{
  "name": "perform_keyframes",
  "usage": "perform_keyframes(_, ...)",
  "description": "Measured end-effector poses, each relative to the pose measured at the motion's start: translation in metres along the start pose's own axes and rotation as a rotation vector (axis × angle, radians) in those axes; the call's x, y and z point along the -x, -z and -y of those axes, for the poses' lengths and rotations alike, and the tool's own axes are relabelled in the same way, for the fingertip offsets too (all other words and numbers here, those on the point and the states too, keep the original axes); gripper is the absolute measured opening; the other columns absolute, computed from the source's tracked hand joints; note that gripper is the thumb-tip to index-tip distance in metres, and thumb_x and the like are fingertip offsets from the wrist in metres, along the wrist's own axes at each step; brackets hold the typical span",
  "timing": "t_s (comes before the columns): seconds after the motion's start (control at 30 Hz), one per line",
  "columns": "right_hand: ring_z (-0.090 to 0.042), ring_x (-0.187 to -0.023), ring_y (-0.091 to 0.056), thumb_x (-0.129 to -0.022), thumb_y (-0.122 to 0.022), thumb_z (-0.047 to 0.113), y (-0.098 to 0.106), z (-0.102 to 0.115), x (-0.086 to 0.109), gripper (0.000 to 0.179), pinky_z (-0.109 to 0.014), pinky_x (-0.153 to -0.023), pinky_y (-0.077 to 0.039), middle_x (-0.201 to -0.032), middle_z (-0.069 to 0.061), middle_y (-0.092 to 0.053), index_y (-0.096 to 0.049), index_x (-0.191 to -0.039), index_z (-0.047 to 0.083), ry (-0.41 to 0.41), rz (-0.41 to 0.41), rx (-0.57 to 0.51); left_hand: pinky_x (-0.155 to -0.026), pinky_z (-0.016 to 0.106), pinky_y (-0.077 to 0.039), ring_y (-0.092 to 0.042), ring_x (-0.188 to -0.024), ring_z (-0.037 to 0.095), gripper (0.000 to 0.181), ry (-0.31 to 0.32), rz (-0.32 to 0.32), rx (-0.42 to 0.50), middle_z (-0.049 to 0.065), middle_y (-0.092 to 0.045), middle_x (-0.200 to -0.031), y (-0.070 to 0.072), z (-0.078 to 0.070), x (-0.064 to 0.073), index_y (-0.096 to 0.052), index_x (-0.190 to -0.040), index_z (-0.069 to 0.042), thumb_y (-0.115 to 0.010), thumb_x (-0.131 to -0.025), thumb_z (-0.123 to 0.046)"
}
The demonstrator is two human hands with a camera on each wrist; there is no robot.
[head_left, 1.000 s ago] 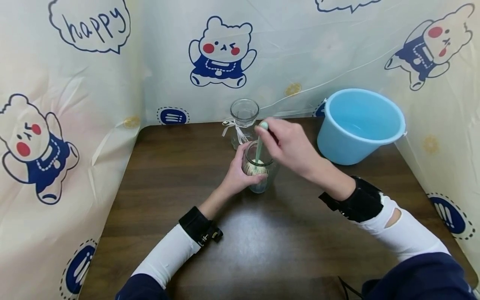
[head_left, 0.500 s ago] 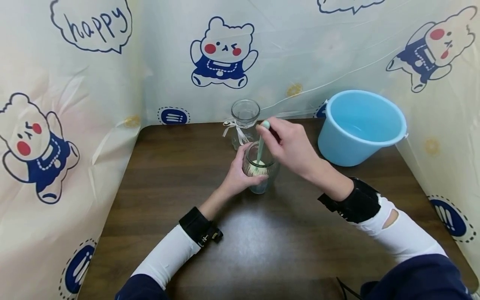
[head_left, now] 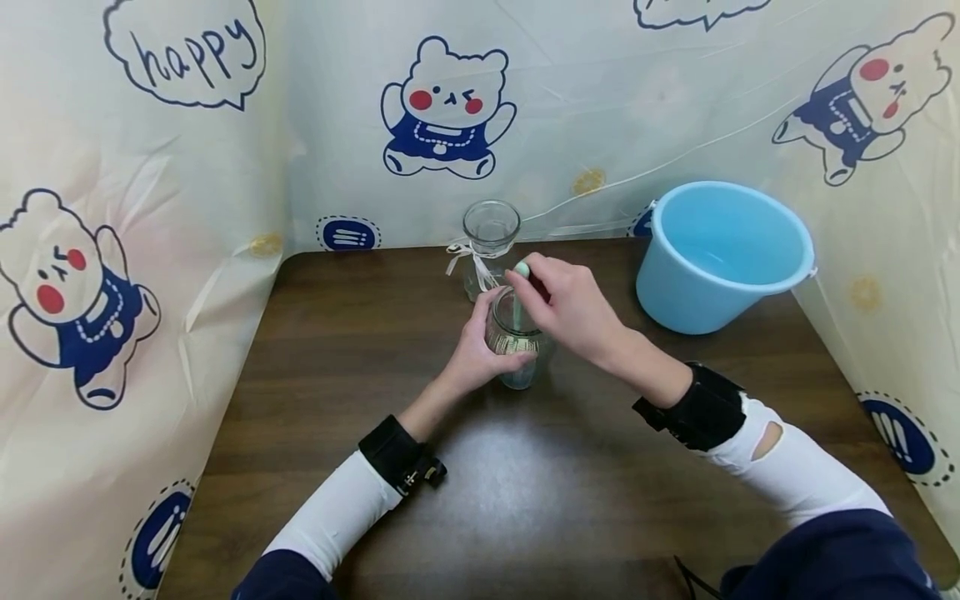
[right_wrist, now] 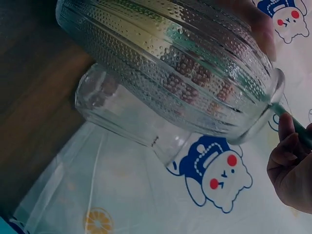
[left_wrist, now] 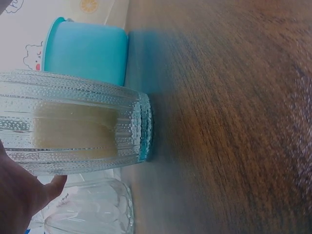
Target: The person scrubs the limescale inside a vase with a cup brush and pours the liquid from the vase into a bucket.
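My left hand (head_left: 480,350) grips the side of a ribbed clear glass vase (head_left: 519,379) upright on the table in the head view. Its thumb crosses the front. Above the mouth, my right hand (head_left: 576,307) pinches the rounded end of a pale green handle (head_left: 517,315) that runs down into the vase. This belongs to a bottle brush whose pale yellow sponge head (left_wrist: 75,129) shows blurred through the dimpled glass in the left wrist view. In the right wrist view the handle enters past the vase's rim (right_wrist: 273,109). The sponge's lower end sits above the thick glass base.
Just behind stands a second clear glass vase (head_left: 491,229) with a white ribbon round its neck. A light blue bucket (head_left: 705,304) stands at the back right of the brown wooden table (head_left: 337,333). Printed cloth (head_left: 322,125) hangs behind and on both sides.
My right hand has moved down and slightly left, and the brush has sunk deeper into the vase. The left hand has kept its grip in nearly the same place.
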State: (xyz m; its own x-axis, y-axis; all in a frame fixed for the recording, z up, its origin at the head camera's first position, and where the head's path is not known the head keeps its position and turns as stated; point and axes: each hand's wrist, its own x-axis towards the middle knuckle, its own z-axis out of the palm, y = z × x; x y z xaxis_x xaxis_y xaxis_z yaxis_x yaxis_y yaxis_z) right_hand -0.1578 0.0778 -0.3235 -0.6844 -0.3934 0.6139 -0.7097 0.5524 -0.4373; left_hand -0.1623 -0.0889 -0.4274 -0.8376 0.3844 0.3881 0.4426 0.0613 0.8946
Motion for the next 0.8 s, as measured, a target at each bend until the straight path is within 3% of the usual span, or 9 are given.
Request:
perform_keyframes(0.3, -0.014, -0.056, -0.039, -0.096, -0.058, 0.011, 0.019, 0.007, -0.013, 0.019, -0.027, -0.049, -0.034, -0.063, -0.005, -0.044, -0.056, -0.08, 0.002, 0.061, -0.131, 0.042, -0.097, 0.046, -0.046, -0.052, -0.115, 0.022, 0.088, -0.032, -0.013, 0.011, 0.021, -0.054, -0.131, -0.002, 0.002, -0.001, -0.036, -0.139, 0.001, -0.083, -0.065, -0.005)
perform_keyframes(0.4, -0.015, -0.058, -0.042, -0.095, -0.058, 0.01, 0.008, 0.004, -0.008, 0.015, -0.027, -0.05, -0.038, -0.065, -0.006, -0.048, -0.058, -0.083, 0.0, 0.061, -0.093, 0.036, -0.096, 0.048, -0.047, -0.053, -0.114, 0.026, 0.087, -0.027, -0.011, 0.015, 0.023, -0.054, -0.13, -0.001, 0.001, -0.001, -0.035, -0.139, 0.002, -0.082, -0.065, -0.004)
perform_keyframes(0.6, -0.013, -0.056, -0.044, -0.094, -0.061, 0.012, -0.009, -0.005, 0.005, 0.013, -0.025, -0.047, -0.042, -0.064, -0.005, -0.05, -0.061, -0.087, 0.002, -0.012, 0.027, 0.059, -0.094, 0.047, -0.048, -0.053, -0.112, 0.027, 0.086, 0.004, 0.002, 0.012, 0.023, -0.053, -0.13, -0.001, 0.002, 0.001, -0.034, -0.139, 0.001, -0.081, -0.067, -0.004)
perform_keyframes(0.8, -0.014, -0.056, -0.042, -0.098, -0.056, 0.015, 0.013, 0.003, -0.011, 0.02, -0.027, -0.049, -0.037, -0.064, -0.004, -0.046, -0.058, -0.083, 0.002, 0.017, -0.057, 0.053, -0.096, 0.047, -0.047, -0.053, -0.113, 0.023, 0.087, -0.026, -0.011, 0.013, 0.022, -0.055, -0.13, -0.001, 0.001, 0.0, -0.035, -0.139, 0.002, -0.082, -0.066, -0.004)
